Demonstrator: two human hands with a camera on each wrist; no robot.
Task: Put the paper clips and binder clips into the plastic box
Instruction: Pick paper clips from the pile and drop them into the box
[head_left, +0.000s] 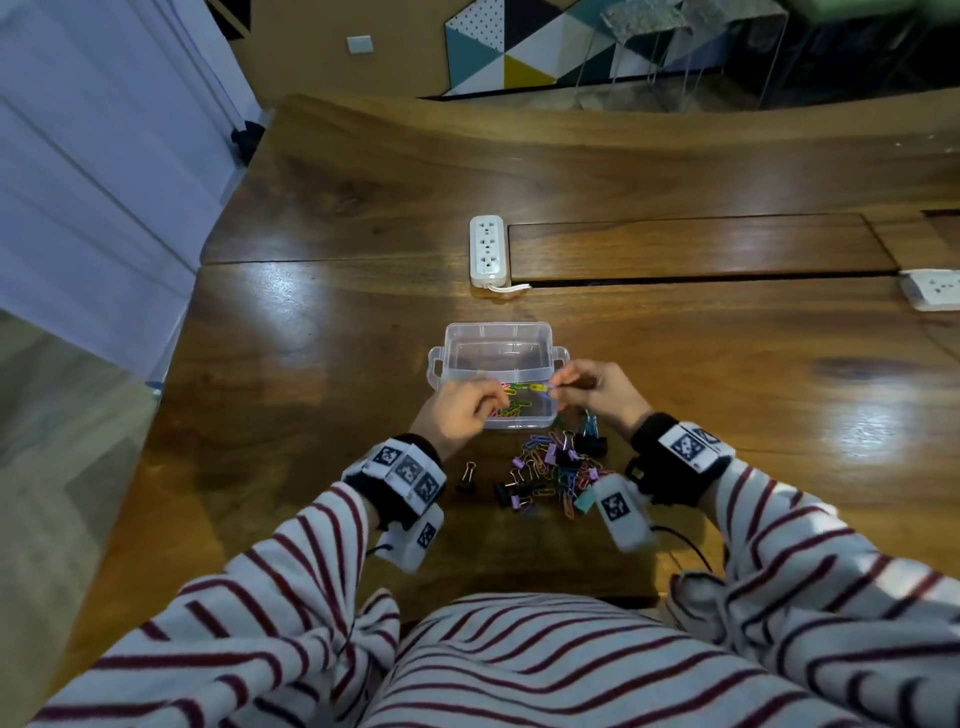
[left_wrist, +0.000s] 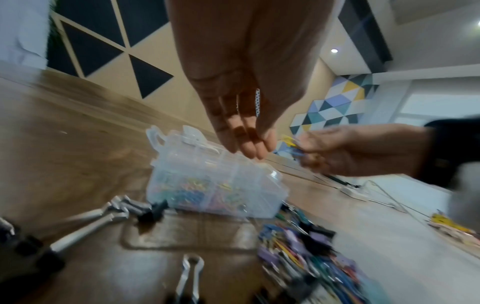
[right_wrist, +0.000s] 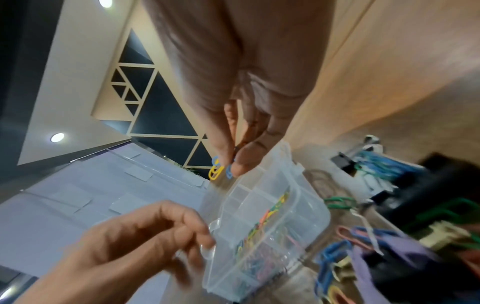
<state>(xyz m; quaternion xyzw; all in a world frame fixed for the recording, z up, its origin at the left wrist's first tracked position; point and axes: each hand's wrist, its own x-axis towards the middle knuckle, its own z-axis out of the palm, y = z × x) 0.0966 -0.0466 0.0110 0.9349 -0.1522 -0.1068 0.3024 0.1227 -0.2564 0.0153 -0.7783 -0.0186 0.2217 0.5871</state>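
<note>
A: Right hand?
B: My right hand (head_left: 597, 395) is over the near-right corner of the clear plastic box (head_left: 498, 338), thumb and forefinger pinched on a yellow paper clip (right_wrist: 216, 173) and a blue paper clip (right_wrist: 229, 172).

A: Left hand?
B: My left hand (head_left: 460, 415) is over the box's near-left corner. Left wrist view shows its fingers (left_wrist: 249, 144) close together, pointing down, nothing between them. Head view shows them loosely curled, so relaxed, holding nothing I can see.

A: Box?
B: Open, on the wooden table (head_left: 675, 389), right in front of me. It has dividers. The near compartment holds coloured paper clips (head_left: 511, 405); the far part shows nothing in the head view.

A: What's outside?
B: A mixed pile of paper clips and binder clips (head_left: 550, 473) on the table just near of the box, between my wrists. 1 black binder clip (head_left: 467, 475) lies apart to the pile's left.

A: Anything else?
B: 1 white power strip (head_left: 487, 249) well beyond the box, a 2nd power strip (head_left: 932, 288) at the right edge. Striped sleeves (head_left: 291, 597), black wrist straps with tags.
</note>
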